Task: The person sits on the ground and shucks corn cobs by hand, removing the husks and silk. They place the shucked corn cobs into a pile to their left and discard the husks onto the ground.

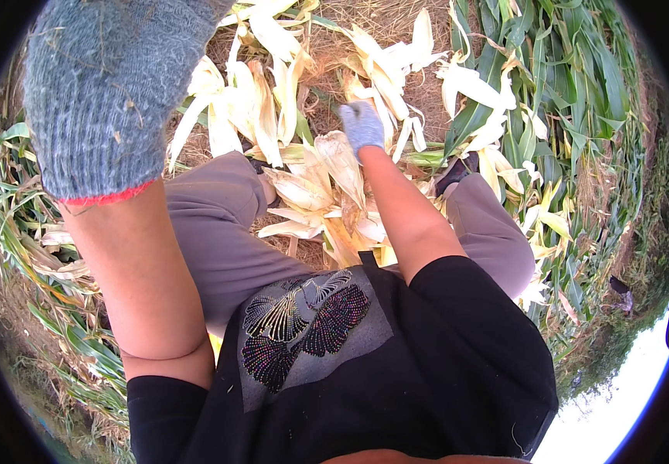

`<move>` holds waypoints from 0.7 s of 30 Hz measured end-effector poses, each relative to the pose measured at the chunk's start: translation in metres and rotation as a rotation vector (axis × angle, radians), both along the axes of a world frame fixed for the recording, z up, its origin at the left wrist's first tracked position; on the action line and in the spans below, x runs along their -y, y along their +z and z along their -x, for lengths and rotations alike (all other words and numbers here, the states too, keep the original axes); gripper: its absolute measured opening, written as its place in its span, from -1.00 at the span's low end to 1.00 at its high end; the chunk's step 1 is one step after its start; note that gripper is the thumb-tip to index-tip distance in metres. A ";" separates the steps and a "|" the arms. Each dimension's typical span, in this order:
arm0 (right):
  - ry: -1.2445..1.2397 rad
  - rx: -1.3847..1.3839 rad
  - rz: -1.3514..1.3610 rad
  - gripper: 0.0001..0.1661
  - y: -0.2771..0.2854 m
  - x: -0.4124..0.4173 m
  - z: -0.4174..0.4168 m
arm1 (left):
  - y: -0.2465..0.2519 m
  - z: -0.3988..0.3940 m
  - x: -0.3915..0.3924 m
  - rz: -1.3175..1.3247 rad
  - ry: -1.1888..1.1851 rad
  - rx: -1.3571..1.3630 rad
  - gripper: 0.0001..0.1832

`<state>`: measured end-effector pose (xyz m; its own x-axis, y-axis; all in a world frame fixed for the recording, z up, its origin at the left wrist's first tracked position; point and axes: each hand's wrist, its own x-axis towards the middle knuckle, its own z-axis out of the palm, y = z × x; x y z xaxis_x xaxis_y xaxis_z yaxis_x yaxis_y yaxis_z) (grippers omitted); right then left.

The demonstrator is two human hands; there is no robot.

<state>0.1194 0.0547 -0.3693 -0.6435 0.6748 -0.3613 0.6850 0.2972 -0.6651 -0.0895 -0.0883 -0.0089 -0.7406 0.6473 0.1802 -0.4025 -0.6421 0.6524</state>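
Note:
My left hand [108, 98], in a grey knitted glove with a red cuff edge, is raised close to the camera at the upper left. Its fingers run out of the picture, so whatever they hold is hidden. Farther down, my right hand [362, 127] wears a grey glove and looks curled and slightly blurred. It is over pale dry corn husks [389, 75], and its grip does not show clearly. Between my legs, just below that hand, lies a heap of husk-covered corn ears [305, 188].
More peeled husks [247, 104] lie on straw-strewn soil [323, 116] ahead. Green corn stalks and leaves [572, 75] are piled along the right, with other leafy stalks [85, 342] on the left. My shoe [456, 171] stands beside the husks.

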 end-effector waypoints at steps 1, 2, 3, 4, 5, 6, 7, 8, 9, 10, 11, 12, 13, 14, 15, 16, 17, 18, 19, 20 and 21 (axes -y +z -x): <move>-0.050 -0.001 -0.205 -0.59 -0.013 -0.020 -0.017 | -0.010 -0.001 -0.006 -0.020 -0.025 0.022 -0.70; -0.079 0.052 -0.225 -0.57 -0.025 -0.034 -0.031 | -0.009 -0.006 -0.008 -0.016 0.000 0.053 -0.69; -0.063 0.141 -0.294 -0.49 -0.026 -0.039 -0.038 | -0.008 -0.005 -0.007 -0.041 -0.075 0.085 -0.69; -0.054 0.228 -0.367 -0.40 -0.026 -0.041 -0.046 | -0.008 -0.004 -0.006 -0.066 -0.154 0.118 -0.67; -0.031 0.266 -0.307 -0.29 -0.033 -0.043 -0.054 | -0.010 0.008 0.002 -0.115 -0.338 0.148 -0.63; -0.009 0.303 -0.247 -0.18 -0.044 -0.043 -0.065 | -0.011 0.017 0.007 -0.163 -0.526 0.176 -0.58; 0.078 0.279 -0.257 -0.05 -0.049 -0.038 -0.068 | -0.003 0.011 0.014 -0.114 -0.341 0.280 -0.61; 0.083 0.394 -0.178 0.00 -0.043 -0.043 -0.064 | -0.012 0.013 0.011 -0.108 -0.355 0.252 -0.61; 0.121 0.449 -0.272 0.01 -0.048 -0.042 -0.063 | -0.012 0.015 0.011 -0.085 -0.339 0.232 -0.61; 0.114 0.491 -0.225 0.00 -0.039 -0.041 -0.059 | -0.013 0.013 0.010 -0.053 -0.324 0.219 -0.61; 0.150 0.602 -0.142 -0.09 -0.017 -0.043 -0.049 | -0.013 0.008 0.008 -0.018 -0.247 0.232 -0.61; 0.194 0.686 -0.077 -0.07 -0.007 -0.049 -0.041 | -0.013 0.009 0.004 -0.033 -0.265 0.241 -0.61; 0.200 0.661 -0.039 -0.01 -0.004 -0.048 -0.042 | -0.015 0.011 0.003 -0.040 -0.294 0.257 -0.61; 0.208 0.635 -0.001 0.06 -0.002 -0.047 -0.042 | -0.016 0.014 0.002 -0.046 -0.322 0.273 -0.61; 0.207 0.609 0.098 0.04 -0.005 -0.048 -0.042 | -0.015 0.017 0.000 -0.020 -0.309 0.263 -0.61; 0.206 0.583 0.205 0.03 -0.018 -0.049 -0.044 | -0.015 0.020 -0.003 -0.026 -0.331 0.247 -0.61; 0.088 0.443 0.601 -0.06 -0.082 -0.052 -0.059 | -0.017 0.023 -0.009 -0.027 -0.367 0.241 -0.61; -0.012 0.432 0.852 -0.22 -0.059 -0.045 -0.051 | -0.020 0.025 -0.008 -0.028 -0.376 0.228 -0.62; -0.175 0.287 1.021 -0.28 -0.033 -0.036 -0.052 | -0.020 0.027 -0.009 -0.029 -0.379 0.207 -0.62; -0.341 0.131 1.184 -0.34 -0.013 -0.022 -0.057 | -0.021 0.029 -0.010 -0.028 -0.385 0.189 -0.62; -0.403 0.018 1.298 -0.35 -0.001 -0.013 -0.057 | -0.021 0.030 -0.009 -0.025 -0.386 0.172 -0.62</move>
